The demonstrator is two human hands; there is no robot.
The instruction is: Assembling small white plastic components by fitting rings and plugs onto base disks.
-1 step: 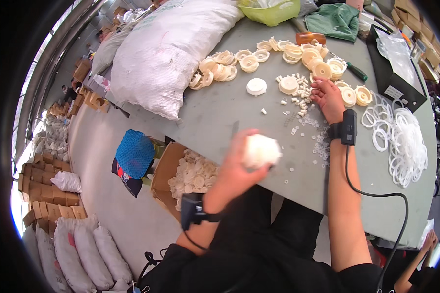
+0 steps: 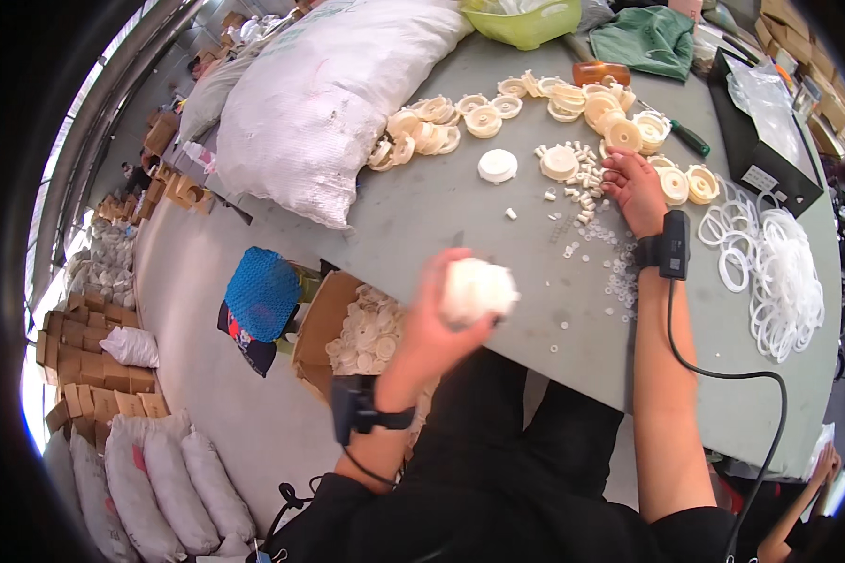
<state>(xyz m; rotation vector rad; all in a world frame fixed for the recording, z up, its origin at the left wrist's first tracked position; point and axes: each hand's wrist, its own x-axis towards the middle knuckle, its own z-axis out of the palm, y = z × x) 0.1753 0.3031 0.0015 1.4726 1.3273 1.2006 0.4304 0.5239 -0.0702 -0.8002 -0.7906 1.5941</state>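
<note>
My left hand (image 2: 451, 305) is closed round a white round plastic cap (image 2: 479, 293), held above the table's near edge. Motion blurs the cap, so its details do not show. Farther off on the right, my right hand (image 2: 637, 190) rests with curled fingers at the edge of a heap of small white plugs (image 2: 587, 178). Its fingertips are drawn together; whatever lies between them is too small to make out. Amid the plugs sits a cream round cap (image 2: 560, 162), and a whiter cap (image 2: 498, 166) lies to its left. Small translucent washers (image 2: 620, 281) are scattered beside my right wrist.
Cream caps (image 2: 429, 136) line the table's far side, near a green-handled screwdriver (image 2: 690, 138). White rings (image 2: 784, 281) heap up at right by a black box (image 2: 765, 131). A big white sack (image 2: 310, 113) stands far left. Below the edge, a carton (image 2: 314, 328) holds pale discs.
My left hand has moved a little to the left with the cap in it. The right hand stays at the plugs. The whole view has shifted slightly.
</note>
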